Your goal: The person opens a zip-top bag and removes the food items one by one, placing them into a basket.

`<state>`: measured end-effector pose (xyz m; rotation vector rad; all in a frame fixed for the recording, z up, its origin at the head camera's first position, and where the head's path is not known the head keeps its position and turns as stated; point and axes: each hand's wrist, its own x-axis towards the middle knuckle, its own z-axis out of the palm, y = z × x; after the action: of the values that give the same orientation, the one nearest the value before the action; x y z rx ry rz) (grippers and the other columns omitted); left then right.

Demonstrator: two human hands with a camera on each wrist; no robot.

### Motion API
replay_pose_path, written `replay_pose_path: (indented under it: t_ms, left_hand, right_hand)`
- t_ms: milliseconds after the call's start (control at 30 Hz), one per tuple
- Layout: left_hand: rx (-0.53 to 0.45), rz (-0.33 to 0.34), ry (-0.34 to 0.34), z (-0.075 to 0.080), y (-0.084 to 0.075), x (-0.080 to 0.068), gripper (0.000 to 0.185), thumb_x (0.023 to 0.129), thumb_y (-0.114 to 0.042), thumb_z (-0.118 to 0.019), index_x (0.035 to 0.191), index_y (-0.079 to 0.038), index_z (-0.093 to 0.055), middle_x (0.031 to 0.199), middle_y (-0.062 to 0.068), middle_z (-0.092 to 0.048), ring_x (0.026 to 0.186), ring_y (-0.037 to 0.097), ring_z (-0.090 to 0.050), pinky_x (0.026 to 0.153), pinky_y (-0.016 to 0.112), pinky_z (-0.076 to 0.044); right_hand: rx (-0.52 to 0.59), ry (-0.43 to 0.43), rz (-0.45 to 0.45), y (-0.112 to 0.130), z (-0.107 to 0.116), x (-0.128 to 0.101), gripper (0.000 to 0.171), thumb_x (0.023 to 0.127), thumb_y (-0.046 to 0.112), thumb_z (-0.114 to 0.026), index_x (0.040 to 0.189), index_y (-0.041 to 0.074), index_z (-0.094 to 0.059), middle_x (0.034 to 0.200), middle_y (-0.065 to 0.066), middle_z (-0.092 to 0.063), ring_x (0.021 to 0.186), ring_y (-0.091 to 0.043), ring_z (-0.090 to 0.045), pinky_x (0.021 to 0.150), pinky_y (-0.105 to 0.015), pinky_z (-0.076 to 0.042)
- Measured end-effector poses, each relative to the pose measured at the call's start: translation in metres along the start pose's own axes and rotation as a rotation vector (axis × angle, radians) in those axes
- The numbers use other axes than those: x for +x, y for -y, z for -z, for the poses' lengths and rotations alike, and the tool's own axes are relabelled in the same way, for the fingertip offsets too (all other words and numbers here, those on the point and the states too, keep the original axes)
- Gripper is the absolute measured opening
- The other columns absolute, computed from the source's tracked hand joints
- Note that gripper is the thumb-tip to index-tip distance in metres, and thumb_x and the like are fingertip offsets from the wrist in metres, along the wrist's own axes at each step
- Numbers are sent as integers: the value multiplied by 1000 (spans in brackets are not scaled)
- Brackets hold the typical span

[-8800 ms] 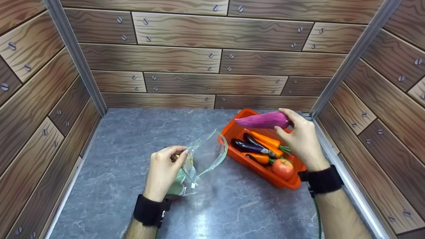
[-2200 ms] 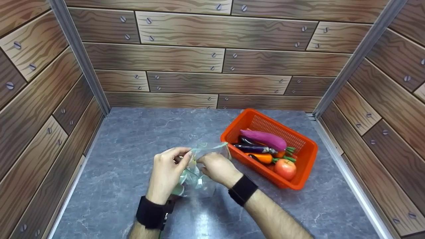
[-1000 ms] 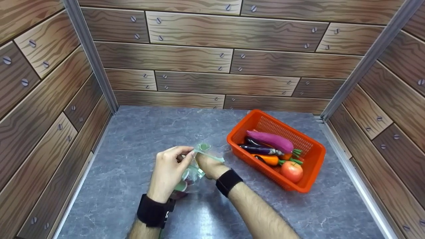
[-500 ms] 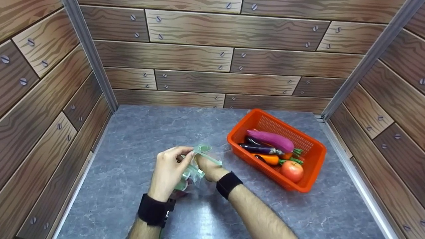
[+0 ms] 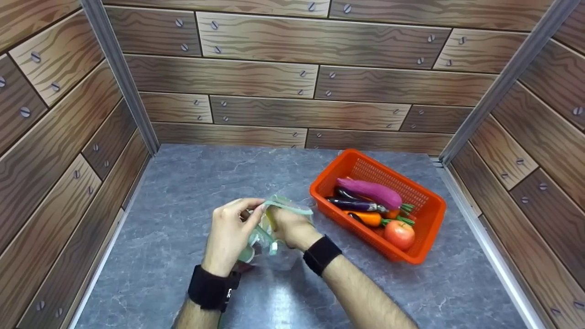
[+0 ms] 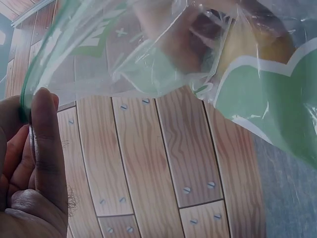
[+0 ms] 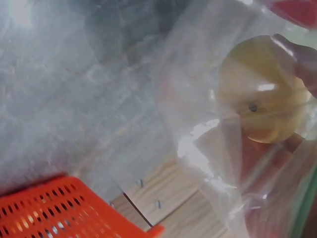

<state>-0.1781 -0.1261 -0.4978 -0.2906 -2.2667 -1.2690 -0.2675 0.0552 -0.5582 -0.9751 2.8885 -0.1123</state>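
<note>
My left hand (image 5: 233, 233) pinches the green-edged rim of a clear zip bag (image 6: 257, 99) between thumb and fingers. My right hand (image 5: 292, 226) reaches through the bag's mouth. Inside, its fingers hold a round yellow fruit (image 7: 265, 94) with a small dark spot; its exact kind is unclear through the plastic. Only a yellow sliver of it shows in the head view. Something red (image 7: 297, 10) also lies in the bag, mostly hidden. The bag carries green and white print and sits low over the grey tabletop.
An orange-red basket (image 5: 429, 233) stands to the right, holding a long purple vegetable (image 5: 372, 192), dark eggplants (image 5: 352, 204), carrots (image 5: 370, 218) and a red apple (image 5: 399, 234). Wood-patterned walls (image 5: 256, 77) enclose the grey table (image 5: 201, 173) at the back and sides.
The purple vegetable, earlier in my right hand, now lies in the basket. That hand moved left into the bag and has just drawn back slightly, showing yellow. My left hand keeps its pinch.
</note>
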Motion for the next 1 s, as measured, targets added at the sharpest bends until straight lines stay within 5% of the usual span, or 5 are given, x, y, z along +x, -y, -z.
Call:
replay_pose_path:
  t_ms: [33, 100, 667, 900, 1000]
  left_hand:
    - [-1, -1, 1, 0, -1, 0, 13, 106, -13, -89, 119, -10, -92, 105, 2, -91, 80, 9, -77, 75, 24, -67]
    - [-2, -3, 0, 0, -2, 0, 13, 107, -14, -88, 119, -11, -92, 105, 1, -91, 80, 9, -77, 75, 24, -67]
    - [2, -15, -3, -2, -4, 2, 12, 107, -13, -88, 117, -10, -92, 105, 2, -91, 80, 10, -77, 73, 23, -66]
    - [11, -10, 2, -3, -6, 4, 12, 108, -15, -87, 118, -10, -92, 106, 3, -91, 79, 11, -78, 72, 24, -66]
    - [9, -9, 4, -3, -7, 5, 13, 108, -16, -88, 119, -10, -92, 106, 3, -91, 78, 11, -78, 71, 23, -65]
  right_hand:
    - [181, -52, -30, 0, 4, -1, 64, 91, 5, -89, 151, 8, -65, 111, -7, -80, 102, -24, -76, 96, -37, -67]
    - [251, -49, -59, 2, 11, -6, 63, 87, 6, -94, 143, 12, -67, 97, -1, -74, 88, -21, -70, 84, -39, -65]
    - [216, -229, 37, -2, 49, -41, 47, 92, 21, -99, 130, 7, -76, 99, -5, -78, 81, -17, -66, 73, -36, -61]
    - [249, -283, 35, -6, 66, -55, 72, 90, 23, -102, 153, 8, -70, 117, -8, -82, 95, -22, -76, 85, -42, -68]
    - [206, -314, 36, -8, 70, -62, 64, 92, 25, -101, 144, 4, -72, 115, -12, -81, 94, -25, -76, 84, -44, -68]
